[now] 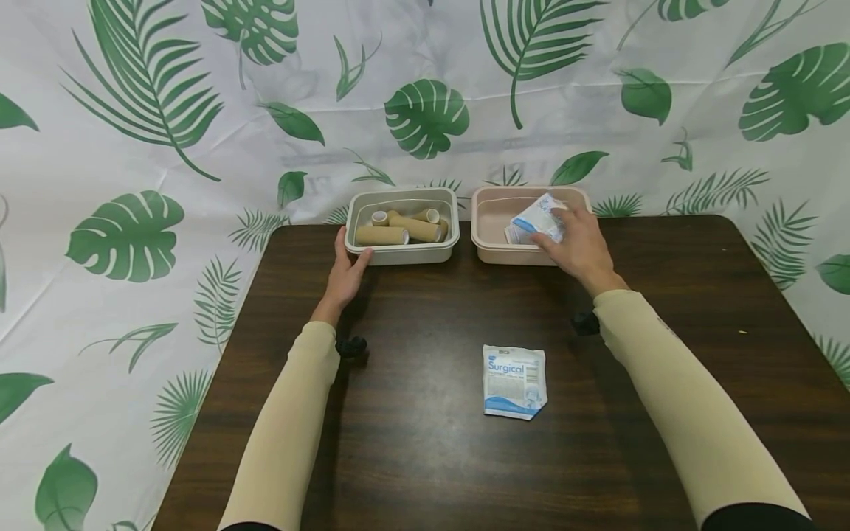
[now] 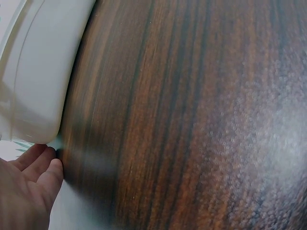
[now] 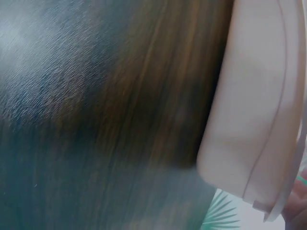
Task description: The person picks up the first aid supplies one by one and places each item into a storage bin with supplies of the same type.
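My left hand [image 1: 345,276] rests at the left front corner of a grey-green bin [image 1: 412,256], thumb at its front and fingers along its side. In the left wrist view, the fingers [image 2: 36,165] lie extended against the bin's corner. Several cardboard tubes [image 1: 381,235] lie in that bin. Over the pink bin [image 1: 508,254], my right hand [image 1: 581,243] pinches a white-and-blue packet [image 1: 539,215] between thumb and fingers. The packet is tilted, with another white item [image 1: 514,235] beneath it. From the right wrist, the pink bin's wall [image 3: 254,96] hides most of that hand.
A flat white-and-blue packet [image 1: 514,382] printed "Surgical" lies on the dark wooden table [image 1: 412,450], nearer to me than the bins. The two bins stand side by side at the table's back edge. Behind them hangs a white leaf-patterned cloth [image 1: 319,88].
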Motion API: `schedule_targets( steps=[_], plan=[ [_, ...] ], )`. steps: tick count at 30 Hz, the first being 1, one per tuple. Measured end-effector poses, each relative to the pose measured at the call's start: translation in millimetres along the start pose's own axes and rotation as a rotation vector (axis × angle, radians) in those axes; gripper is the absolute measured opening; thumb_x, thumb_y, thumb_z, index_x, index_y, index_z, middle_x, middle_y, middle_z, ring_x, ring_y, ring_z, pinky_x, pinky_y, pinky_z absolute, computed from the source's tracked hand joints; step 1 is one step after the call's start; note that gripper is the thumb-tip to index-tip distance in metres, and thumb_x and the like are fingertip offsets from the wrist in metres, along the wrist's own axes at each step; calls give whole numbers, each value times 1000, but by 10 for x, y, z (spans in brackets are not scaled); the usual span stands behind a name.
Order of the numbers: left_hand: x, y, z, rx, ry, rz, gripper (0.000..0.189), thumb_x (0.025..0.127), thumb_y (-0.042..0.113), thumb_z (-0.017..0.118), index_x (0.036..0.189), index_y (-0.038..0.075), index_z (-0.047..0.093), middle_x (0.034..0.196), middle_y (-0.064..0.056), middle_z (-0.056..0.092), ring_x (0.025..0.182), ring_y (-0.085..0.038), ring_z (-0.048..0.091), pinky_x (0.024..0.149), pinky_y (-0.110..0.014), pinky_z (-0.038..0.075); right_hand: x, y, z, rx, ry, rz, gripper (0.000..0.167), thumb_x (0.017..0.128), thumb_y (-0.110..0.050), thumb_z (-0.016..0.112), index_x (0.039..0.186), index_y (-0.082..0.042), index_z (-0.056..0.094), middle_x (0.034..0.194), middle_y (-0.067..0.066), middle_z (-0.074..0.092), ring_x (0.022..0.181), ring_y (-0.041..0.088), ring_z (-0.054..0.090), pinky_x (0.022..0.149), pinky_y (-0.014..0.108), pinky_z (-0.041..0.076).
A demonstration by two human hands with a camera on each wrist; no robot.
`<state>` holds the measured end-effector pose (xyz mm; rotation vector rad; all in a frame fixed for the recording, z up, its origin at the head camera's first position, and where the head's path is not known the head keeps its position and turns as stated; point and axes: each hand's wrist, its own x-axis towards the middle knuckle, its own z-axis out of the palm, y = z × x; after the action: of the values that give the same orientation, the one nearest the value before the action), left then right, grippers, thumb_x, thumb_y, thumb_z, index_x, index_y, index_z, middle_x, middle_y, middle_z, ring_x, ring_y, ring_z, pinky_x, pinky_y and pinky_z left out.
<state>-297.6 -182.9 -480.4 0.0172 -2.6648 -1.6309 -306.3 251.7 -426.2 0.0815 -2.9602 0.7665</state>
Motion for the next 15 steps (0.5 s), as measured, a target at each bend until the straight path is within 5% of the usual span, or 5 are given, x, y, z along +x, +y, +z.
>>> schedule_targets(
  steps=[15],
  plan=[
    [-2,-7,-9,2,3,4,80,100,48,50,158,28,-2,160,-14,22,142,-35,28,112,-52,22,-121,61,-20,-1,-13,-28,50,99,-38,56,134,-2,57,154,17,34,142,37,27,110,57,24]
  ],
)
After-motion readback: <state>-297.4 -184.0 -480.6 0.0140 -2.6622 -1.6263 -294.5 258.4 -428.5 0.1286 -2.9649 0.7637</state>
